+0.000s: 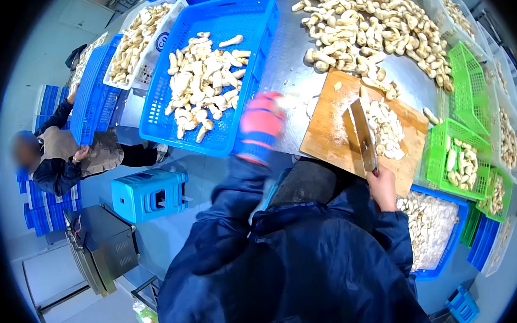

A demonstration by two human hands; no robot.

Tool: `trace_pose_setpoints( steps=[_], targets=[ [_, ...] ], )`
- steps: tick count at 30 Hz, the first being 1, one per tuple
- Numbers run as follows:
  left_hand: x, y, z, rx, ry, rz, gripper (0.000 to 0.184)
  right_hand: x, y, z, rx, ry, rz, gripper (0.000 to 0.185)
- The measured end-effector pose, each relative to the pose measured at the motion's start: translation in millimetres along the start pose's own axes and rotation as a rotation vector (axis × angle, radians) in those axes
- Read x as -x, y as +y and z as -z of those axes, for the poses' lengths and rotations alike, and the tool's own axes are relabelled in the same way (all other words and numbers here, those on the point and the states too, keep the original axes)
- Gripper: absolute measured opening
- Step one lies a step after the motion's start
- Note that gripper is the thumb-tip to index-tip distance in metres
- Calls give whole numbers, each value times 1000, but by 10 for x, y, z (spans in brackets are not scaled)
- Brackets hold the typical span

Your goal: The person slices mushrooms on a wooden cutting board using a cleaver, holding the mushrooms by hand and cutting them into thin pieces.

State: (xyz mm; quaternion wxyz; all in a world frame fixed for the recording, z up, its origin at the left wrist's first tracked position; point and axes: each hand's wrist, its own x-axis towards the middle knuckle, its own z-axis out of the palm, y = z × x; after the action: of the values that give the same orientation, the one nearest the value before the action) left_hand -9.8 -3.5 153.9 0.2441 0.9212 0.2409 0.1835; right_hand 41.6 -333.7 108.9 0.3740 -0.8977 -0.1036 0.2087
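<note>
My right hand (pixel 382 188) grips the handle of a broad-bladed kitchen knife (pixel 362 134), its blade standing over a wooden cutting board (pixel 325 126). White mushroom slices (pixel 386 130) lie on the board to the right of the blade. My left hand (pixel 261 124), in a pink and blue striped glove, is smeared by motion beside the right wall of a blue basket (pixel 268 35). Its fingers are too blurred to show whether anything is in them. Whole pale mushrooms (pixel 204 82) lie inside that basket. A large mushroom pile (pixel 374 24) reaches the board's far edge.
Green baskets (pixel 454 157) of mushrooms stand right of the board. Below it, a blue-rimmed tray (pixel 450 248) holds sliced pieces. A white crate (pixel 132 45) is at the far left. A co-worker (pixel 65 148) handles blue baskets (pixel 92 103) near a blue stool (pixel 149 193).
</note>
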Motion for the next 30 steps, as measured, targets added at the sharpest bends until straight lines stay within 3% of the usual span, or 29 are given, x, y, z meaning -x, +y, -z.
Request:
trace_pose_setpoints(
  steps=[1,2,4,5,7,8,9,10,13,15,17,20,22,23,25,30],
  targets=[
    [-239,-512,88,-249,60,-191,20,65,67,3,-47,5,-57,15],
    [-345,-236,516,647,64,166,22,170,-20,66,-93,16,-121,14],
    [-606,-556,905,-151,179,239,61,306,62,110,-195,64,-178,10],
    [-756,-966,741,-426,359,116,75,374,-63,156,-225,97,-218,12],
    [-852,-540,745,-771,476,2,91,453,-32,168,-272,142,-246,12],
    [-962,-514,569,-526,416,-105,75,483,15,163,-288,160,-251,11],
    [-978,-190,468,300,26,-132,66,517,-18,184,-353,167,-292,11],
    [-998,-253,-62,-167,230,-319,56,539,-22,203,-366,182,-307,11],
    [-634,621,-859,32,-251,-203,59,606,-40,293,-372,217,-340,9],
    [-508,1002,-1345,-26,-348,-213,70,653,-28,358,-363,238,-347,10],
    [-467,1303,-1642,-46,-477,-62,82,704,20,388,-350,252,-346,11],
    [-397,1160,-2133,-55,-345,-127,65,786,-6,408,-338,269,-300,14],
    [-439,1086,-2038,42,-373,-153,47,813,-37,421,-388,235,-315,13],
    [-400,929,-1957,79,-345,-259,40,828,-66,421,-425,210,-328,13],
    [-224,854,-1420,46,-481,-287,39,814,-178,426,-463,141,-305,13],
    [464,404,-1205,35,-444,-340,41,637,-189,338,-373,-113,-250,13]
  ],
)
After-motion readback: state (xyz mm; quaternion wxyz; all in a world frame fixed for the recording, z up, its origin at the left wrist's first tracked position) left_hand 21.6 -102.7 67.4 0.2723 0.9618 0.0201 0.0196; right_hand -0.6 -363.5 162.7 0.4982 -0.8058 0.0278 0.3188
